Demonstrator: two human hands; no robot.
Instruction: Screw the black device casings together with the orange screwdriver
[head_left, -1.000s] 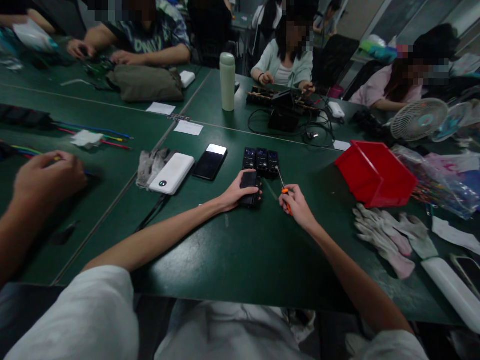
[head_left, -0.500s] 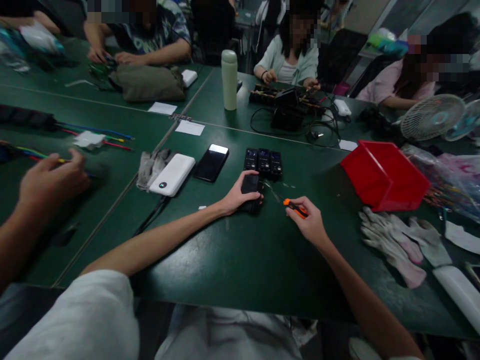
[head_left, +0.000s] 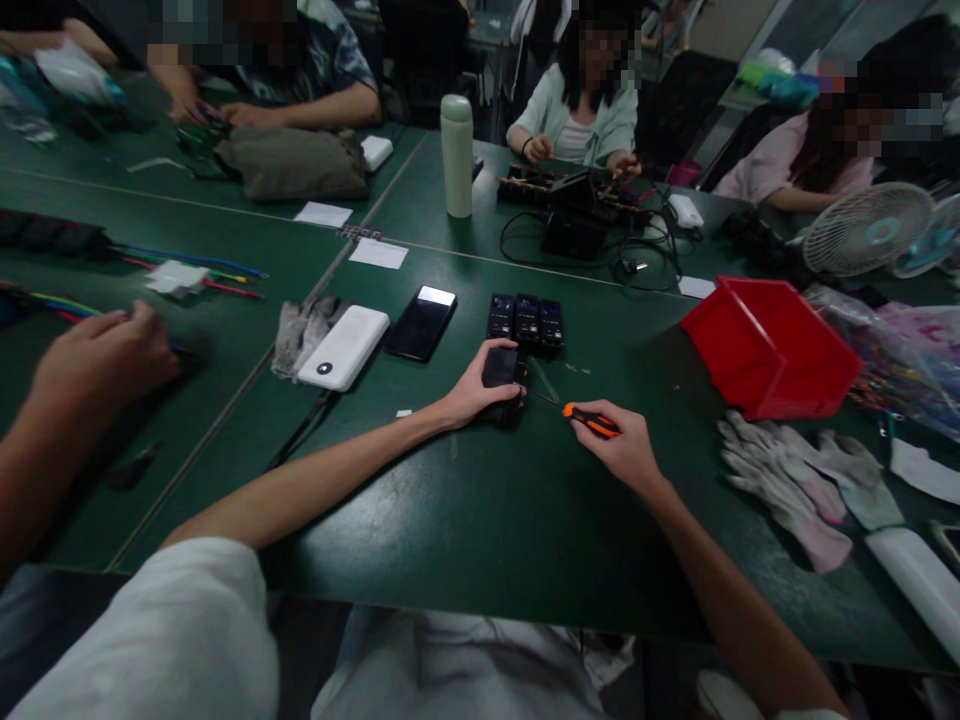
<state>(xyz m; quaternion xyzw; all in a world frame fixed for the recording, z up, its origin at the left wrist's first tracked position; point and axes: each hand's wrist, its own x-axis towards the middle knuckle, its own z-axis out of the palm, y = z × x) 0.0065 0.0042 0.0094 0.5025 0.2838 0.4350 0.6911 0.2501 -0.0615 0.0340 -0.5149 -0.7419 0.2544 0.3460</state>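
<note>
My left hand is closed around a small black box-shaped device, holding it just above or on the green table; I cannot tell which. My right hand grips an orange and black screwdriver. Its thin shaft points left toward the device's right side; whether the tip touches is too small to tell. Beyond my left hand, several similar black devices stand side by side in a row. A clear strip lies between the device and the screwdriver.
Left of my hands are a phone, a white power bank and grey gloves. A red bin and work gloves lie right. A bottle stands ahead. A co-worker's hand is at far left.
The screwdriver has tilted flatter and its orange end has shifted slightly down and left. My left hand still holds the black device, now turned slightly. The co-worker's hand at left has moved a little.
</note>
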